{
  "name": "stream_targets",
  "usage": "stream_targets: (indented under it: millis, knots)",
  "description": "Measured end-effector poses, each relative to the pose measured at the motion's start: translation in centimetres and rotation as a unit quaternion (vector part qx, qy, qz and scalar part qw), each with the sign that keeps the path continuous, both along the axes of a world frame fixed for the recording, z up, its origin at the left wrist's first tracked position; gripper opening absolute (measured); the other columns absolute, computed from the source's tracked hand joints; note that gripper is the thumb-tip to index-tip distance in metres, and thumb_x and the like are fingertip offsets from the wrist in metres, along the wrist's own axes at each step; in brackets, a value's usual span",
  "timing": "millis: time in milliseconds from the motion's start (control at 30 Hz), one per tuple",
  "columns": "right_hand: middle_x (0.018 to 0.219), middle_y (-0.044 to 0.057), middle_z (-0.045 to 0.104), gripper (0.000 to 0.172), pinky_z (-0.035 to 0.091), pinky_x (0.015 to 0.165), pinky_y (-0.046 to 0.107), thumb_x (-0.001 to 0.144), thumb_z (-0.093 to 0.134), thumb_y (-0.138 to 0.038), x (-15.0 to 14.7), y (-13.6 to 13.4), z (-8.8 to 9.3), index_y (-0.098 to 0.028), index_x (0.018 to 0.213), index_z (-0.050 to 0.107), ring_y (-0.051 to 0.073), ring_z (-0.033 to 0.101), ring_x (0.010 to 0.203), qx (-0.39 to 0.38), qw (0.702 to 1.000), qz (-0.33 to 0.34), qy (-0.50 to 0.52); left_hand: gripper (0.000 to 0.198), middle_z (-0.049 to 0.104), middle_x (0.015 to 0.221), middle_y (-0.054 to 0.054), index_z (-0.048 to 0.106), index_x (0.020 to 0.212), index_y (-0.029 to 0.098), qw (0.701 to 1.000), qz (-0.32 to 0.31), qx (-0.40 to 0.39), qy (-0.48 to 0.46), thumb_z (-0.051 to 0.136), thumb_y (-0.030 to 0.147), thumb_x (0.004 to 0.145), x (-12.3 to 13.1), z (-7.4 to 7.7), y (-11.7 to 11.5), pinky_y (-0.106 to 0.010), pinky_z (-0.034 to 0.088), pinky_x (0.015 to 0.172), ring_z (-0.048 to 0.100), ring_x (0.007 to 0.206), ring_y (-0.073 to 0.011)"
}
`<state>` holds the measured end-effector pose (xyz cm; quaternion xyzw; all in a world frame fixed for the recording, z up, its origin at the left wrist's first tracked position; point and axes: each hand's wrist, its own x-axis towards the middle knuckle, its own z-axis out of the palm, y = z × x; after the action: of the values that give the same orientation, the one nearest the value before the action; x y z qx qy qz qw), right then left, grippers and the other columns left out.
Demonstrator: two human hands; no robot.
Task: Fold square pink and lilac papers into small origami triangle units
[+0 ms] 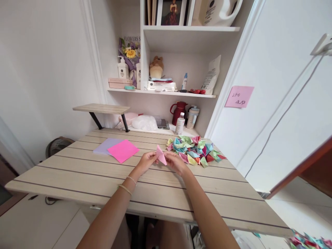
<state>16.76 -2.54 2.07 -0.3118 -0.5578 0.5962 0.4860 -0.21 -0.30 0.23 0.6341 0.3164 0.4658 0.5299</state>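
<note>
My forearms cover part of the plank surface. A heap of folded paper pieces lies just right of my hands; a pink sheet half hides a lilac sheet. My left fingers and right fingers pinch a folded pink paper just above the surface.

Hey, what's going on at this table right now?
A person at a wooden table holds a small folded pink paper just above it, pinched between the left hand and the right hand. A pile of folded colourful pieces lies beside the right hand. A flat pink sheet overlaps a purple sheet to the left.
</note>
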Motion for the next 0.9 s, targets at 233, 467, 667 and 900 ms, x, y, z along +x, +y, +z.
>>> stream_targets:
  millis: [233,467,667,900]
  knots:
    - [0.066,0.004,0.062,0.031,0.041,0.057,0.025,0.068,0.059,-0.043,0.2,0.3,-0.3,-0.014,0.073,0.066,0.013,0.052,0.059,0.035,0.997,-0.053,-0.033,0.028,0.059,0.061,-0.002,0.064,0.082,0.011,1.0,0.01,0.003,0.005,0.061,0.036,0.07,-0.1,-0.1,0.1,-0.024,0.043,0.057,0.053,0.055,-0.0116]
    - [0.055,0.0,0.055,0.031,0.035,0.048,0.021,0.067,0.058,-0.043,0.2,0.3,-0.4,-0.013,0.067,0.063,0.01,0.046,0.051,0.125,0.957,-0.141,-0.22,0.026,0.062,0.064,-0.004,0.064,0.075,0.012,0.997,0.052,0.046,0.043,0.061,0.037,0.069,0.1,0.0,-0.2,-0.025,0.044,0.059,0.056,0.058,-0.0136]
    - [0.053,-0.001,0.055,0.025,0.031,0.044,0.019,0.068,0.056,-0.037,-0.3,-0.4,-0.3,-0.013,0.067,0.062,0.009,0.043,0.047,0.127,0.952,-0.078,-0.268,0.023,0.065,0.077,-0.006,0.064,0.071,0.013,0.985,0.118,0.109,0.062,0.061,0.036,0.068,0.0,0.8,-0.5,-0.026,0.042,0.07,0.057,0.076,-0.0181]
    - [0.057,-0.001,0.057,0.025,0.034,0.048,0.02,0.067,0.057,-0.036,-0.4,-0.1,-0.7,-0.012,0.071,0.063,0.01,0.047,0.05,0.108,0.963,-0.078,-0.236,0.025,0.058,0.058,0.0,0.06,0.063,0.013,0.993,0.115,0.013,0.007,0.063,0.037,0.065,-0.1,0.9,-0.3,-0.022,0.041,0.056,0.053,0.058,-0.0131]
